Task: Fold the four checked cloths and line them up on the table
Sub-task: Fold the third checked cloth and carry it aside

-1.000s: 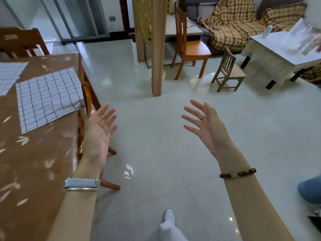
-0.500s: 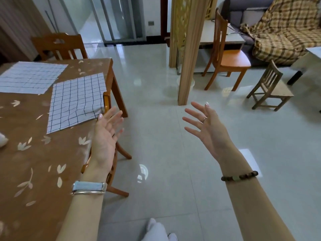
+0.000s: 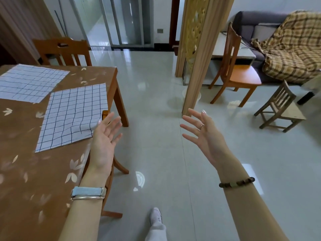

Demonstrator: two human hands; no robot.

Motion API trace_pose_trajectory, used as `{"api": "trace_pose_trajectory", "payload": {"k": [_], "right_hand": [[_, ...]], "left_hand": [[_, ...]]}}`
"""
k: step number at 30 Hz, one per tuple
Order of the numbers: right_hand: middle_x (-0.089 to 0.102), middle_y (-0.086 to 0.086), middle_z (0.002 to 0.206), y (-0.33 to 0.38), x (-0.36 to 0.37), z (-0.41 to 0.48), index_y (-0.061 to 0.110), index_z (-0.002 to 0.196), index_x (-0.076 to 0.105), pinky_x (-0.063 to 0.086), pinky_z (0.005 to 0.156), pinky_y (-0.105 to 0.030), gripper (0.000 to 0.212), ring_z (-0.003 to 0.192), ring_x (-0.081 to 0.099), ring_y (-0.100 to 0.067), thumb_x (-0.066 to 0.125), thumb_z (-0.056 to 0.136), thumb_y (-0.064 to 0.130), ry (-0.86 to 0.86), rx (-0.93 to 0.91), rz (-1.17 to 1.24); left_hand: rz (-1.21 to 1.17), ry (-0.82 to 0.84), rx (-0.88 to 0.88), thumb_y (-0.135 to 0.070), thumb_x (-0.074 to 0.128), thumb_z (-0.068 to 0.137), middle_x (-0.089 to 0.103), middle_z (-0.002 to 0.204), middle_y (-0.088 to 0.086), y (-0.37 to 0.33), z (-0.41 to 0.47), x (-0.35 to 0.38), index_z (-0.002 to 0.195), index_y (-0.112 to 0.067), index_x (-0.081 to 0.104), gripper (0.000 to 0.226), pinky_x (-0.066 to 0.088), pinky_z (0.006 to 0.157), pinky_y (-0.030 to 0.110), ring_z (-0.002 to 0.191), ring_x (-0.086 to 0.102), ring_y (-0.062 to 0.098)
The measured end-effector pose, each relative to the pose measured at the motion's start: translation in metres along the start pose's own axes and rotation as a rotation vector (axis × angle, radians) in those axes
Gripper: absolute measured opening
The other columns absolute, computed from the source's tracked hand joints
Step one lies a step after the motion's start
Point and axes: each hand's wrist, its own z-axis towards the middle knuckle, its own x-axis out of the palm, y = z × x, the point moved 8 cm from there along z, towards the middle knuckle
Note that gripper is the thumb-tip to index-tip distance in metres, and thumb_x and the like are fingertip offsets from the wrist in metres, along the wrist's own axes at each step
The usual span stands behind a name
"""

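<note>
Where left hand [image 3: 104,141] hovers, checked cloth [image 3: 73,115] alongside.

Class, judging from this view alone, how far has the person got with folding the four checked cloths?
Done: nothing visible. The nearer checked cloth and the farther checked cloth lie flat and unfolded on the table. In hand: nothing; the left hand and right hand are open and empty. Left: all folding and lining up; two cloths are out of view.

Upper right: grey sofa [image 3: 246,21] under plaid blanket [image 3: 293,49]. Wooden chair [image 3: 234,72] centre right; small stool-chair [image 3: 279,108] right. Wooden pillar [image 3: 199,54] centre.
</note>
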Motion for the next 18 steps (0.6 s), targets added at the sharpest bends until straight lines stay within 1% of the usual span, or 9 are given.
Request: {"api": "trace_pose_trajectory", "payload": {"k": [4, 8, 13, 18], "right_hand": [[0.063, -0.003, 0.129, 0.015, 0.027, 0.048, 0.023, 0.133, 0.055, 0.045, 0.104, -0.051, 0.044, 0.115, 0.063, -0.023, 0.034, 0.102, 0.045, 0.024, 0.005, 0.003], [0.064, -0.003, 0.128, 0.024, 0.058, 0.09, 0.023, 0.132, 0.056, 0.045, 0.104, -0.05, 0.043, 0.115, 0.064, -0.022, 0.034, 0.103, 0.044, 0.065, 0.014, 0.022], [0.064, -0.003, 0.129, 0.03, 0.091, 0.129, 0.025, 0.132, 0.056, 0.045, 0.104, -0.051, 0.042, 0.115, 0.063, -0.022, 0.034, 0.102, 0.046, 0.122, 0.007, -0.002], [0.064, -0.004, 0.129, 0.035, 0.115, 0.161, 0.023, 0.131, 0.057, 0.045, 0.104, -0.051, 0.042, 0.115, 0.064, -0.023, 0.035, 0.102, 0.045, 0.16, 0.03, 0.01]], "left_hand": [[-0.022, -0.041, 0.01, -0.041, 0.022, 0.106, 0.064, 0.131, 0.001, -0.009, 0.042, -0.006, 0.139, -0.019, 0.052, 0.049, 0.037, 0.112, 0.044, 0.125, 0.057, 0.015], [-0.059, -0.101, 0.014, -0.041, 0.023, 0.106, 0.063, 0.133, 0.002, -0.017, 0.081, -0.019, 0.139, -0.019, 0.052, 0.05, 0.037, 0.112, 0.043, 0.125, 0.057, 0.016], [-0.025, -0.132, 0.029, -0.038, 0.022, 0.106, 0.062, 0.133, 0.002, -0.026, 0.112, -0.026, 0.139, -0.017, 0.052, 0.049, 0.039, 0.11, 0.041, 0.125, 0.057, 0.015], [0.002, -0.19, 0.037, -0.04, 0.02, 0.106, 0.063, 0.132, 0.001, -0.034, 0.137, -0.043, 0.137, -0.02, 0.053, 0.049, 0.037, 0.112, 0.043, 0.126, 0.056, 0.015]]}}
